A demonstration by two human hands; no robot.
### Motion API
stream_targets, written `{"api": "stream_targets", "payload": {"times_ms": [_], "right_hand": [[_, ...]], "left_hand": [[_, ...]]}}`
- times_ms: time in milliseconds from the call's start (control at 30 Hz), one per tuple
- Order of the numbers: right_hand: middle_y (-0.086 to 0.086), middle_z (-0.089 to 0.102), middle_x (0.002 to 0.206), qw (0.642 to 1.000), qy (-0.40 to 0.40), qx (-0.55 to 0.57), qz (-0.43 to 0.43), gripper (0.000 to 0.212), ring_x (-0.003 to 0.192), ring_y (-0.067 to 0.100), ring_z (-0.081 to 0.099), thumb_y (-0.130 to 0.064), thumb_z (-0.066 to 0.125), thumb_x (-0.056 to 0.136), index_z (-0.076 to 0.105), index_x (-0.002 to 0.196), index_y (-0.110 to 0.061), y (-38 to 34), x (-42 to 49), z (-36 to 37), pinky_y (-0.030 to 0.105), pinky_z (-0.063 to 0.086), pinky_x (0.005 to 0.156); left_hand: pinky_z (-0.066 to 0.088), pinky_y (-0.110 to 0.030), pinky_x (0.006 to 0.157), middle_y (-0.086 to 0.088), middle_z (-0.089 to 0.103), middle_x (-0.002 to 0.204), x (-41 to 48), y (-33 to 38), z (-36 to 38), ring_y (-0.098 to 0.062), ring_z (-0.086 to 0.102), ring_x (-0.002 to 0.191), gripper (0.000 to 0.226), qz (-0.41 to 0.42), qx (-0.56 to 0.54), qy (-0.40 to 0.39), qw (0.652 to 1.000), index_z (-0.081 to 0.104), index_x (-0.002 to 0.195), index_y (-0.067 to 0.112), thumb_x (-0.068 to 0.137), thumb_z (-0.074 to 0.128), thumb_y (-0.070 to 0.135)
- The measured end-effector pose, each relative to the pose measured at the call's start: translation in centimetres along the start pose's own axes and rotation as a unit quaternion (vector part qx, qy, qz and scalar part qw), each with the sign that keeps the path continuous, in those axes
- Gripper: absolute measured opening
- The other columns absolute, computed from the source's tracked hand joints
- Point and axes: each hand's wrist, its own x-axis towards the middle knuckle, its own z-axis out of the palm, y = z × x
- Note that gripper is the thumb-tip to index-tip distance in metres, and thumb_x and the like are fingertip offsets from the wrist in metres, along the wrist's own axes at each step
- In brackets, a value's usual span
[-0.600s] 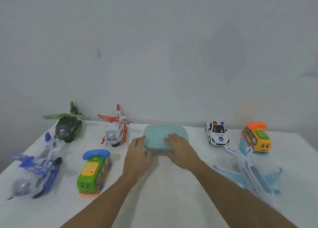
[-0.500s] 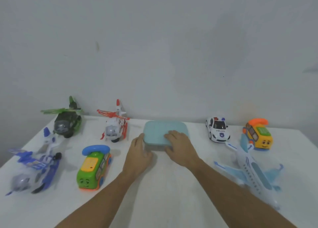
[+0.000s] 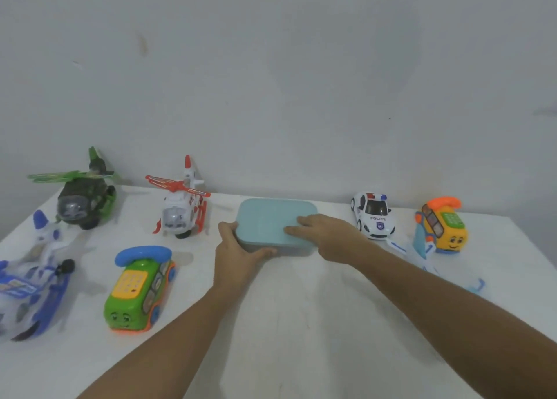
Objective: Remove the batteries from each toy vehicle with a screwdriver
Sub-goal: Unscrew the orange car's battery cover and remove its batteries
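Near the back edge of the white table (image 3: pixel 301 323), a blue box (image 3: pixel 268 221) is sitting in the middle. Toy vehicles (image 3: pixel 180 215) are standing on both sides, toward the left and right edges. The left hand (image 3: pixel 238 257) is gripping the box's front left corner, and the right hand (image 3: pixel 328 236) is lying flat on top of it.

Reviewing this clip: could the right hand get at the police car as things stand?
Probably yes. The police car stands just beside the right hand, with nothing between them. The hand rests flat on the box and holds nothing.
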Motion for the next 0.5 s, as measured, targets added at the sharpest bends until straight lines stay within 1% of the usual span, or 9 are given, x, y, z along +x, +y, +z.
{"api": "stream_targets", "payload": {"times_ms": [33,67,100,167,233,300,367,433,500], "right_hand": [[0.008,0.033,0.152,1.0,-0.003,-0.008,-0.004,0.069,0.134,0.028,0.036,0.003,0.043,0.093,0.026,0.151,-0.031,0.1,0.2,0.0,0.042,0.042,0.102],[0.008,0.035,0.15,1.0,-0.01,-0.018,-0.005,0.07,0.132,0.029,0.038,0.002,0.043,0.092,0.026,0.151,-0.031,0.2,0.4,0.0,0.042,0.043,0.099],[0.008,0.037,0.147,1.0,-0.012,-0.027,-0.012,0.07,0.128,0.03,0.041,0.003,0.044,0.091,0.027,0.151,-0.03,0.4,0.5,0.1,0.042,0.044,0.096],[0.007,0.041,0.143,0.999,-0.017,-0.031,-0.026,0.071,0.12,0.03,0.045,0.003,0.045,0.089,0.029,0.151,-0.029,0.6,0.8,0.3,0.041,0.045,0.093],[0.006,0.045,0.14,0.999,-0.025,-0.037,-0.028,0.071,0.115,0.03,0.047,0.003,0.044,0.089,0.03,0.15,-0.029,0.7,1.3,0.1,0.039,0.043,0.093],[0.004,0.051,0.133,0.998,-0.027,-0.048,-0.028,0.069,0.109,0.028,0.051,0.001,0.041,0.09,0.032,0.149,-0.033,0.8,1.7,-0.4,0.038,0.043,0.092],[0.0,0.056,0.125,0.998,-0.039,-0.052,-0.021,0.067,0.106,0.025,0.053,-0.002,0.04,0.09,0.035,0.147,-0.037,0.7,2.2,-1.2,0.034,0.042,0.09],[-0.005,0.059,0.124,0.999,-0.05,-0.02,0.0,0.064,0.103,0.021,0.053,-0.003,0.042,0.09,0.043,0.142,-0.041,0.7,2.5,-2.2,0.028,0.04,0.087],[-0.006,0.06,0.125,0.998,-0.065,0.015,0.014,0.061,0.092,0.016,0.048,-0.003,0.043,0.09,0.051,0.137,-0.041,0.7,2.8,-3.2,0.023,0.036,0.077]], "left_hand": [[0.057,-0.03,0.074,0.013,0.06,0.105,0.0,-0.1,0.1,-0.003,0.061,0.095,0.079,-0.003,-0.002,0.006,1.0,0.037,0.111,0.027,0.058,0.095,0.033],[0.057,-0.033,0.074,0.012,0.061,0.105,0.0,-0.3,0.2,-0.005,0.062,0.096,0.078,-0.004,0.0,0.009,1.0,0.036,0.11,0.029,0.058,0.094,0.035],[0.057,-0.033,0.074,0.012,0.061,0.105,0.0,-0.4,0.2,-0.005,0.062,0.096,0.078,-0.003,0.003,0.011,1.0,0.035,0.11,0.03,0.058,0.093,0.037],[0.055,-0.028,0.073,0.014,0.06,0.104,0.2,-0.4,0.3,-0.004,0.061,0.096,0.079,-0.001,0.007,0.012,1.0,0.034,0.112,0.031,0.059,0.093,0.038],[0.054,-0.024,0.072,0.016,0.059,0.105,0.3,-0.4,0.3,-0.002,0.059,0.097,0.081,0.0,0.01,0.015,1.0,0.034,0.113,0.032,0.059,0.093,0.039],[0.054,-0.024,0.073,0.018,0.057,0.106,0.3,-0.3,0.4,0.0,0.058,0.097,0.082,0.0,0.014,0.016,1.0,0.033,0.113,0.034,0.058,0.093,0.042],[0.056,-0.026,0.073,0.02,0.057,0.106,0.3,-0.4,0.3,0.0,0.058,0.097,0.082,0.002,0.024,0.019,1.0,0.033,0.113,0.034,0.058,0.093,0.043],[0.057,-0.03,0.075,0.021,0.057,0.105,0.4,-0.5,0.3,-0.005,0.06,0.098,0.082,0.004,0.03,0.02,0.999,0.033,0.113,0.034,0.058,0.093,0.043],[0.058,-0.034,0.078,0.024,0.055,0.105,0.4,-0.5,0.2,-0.008,0.061,0.1,0.083,0.005,0.035,0.016,0.999,0.033,0.114,0.034,0.058,0.092,0.046]]}}
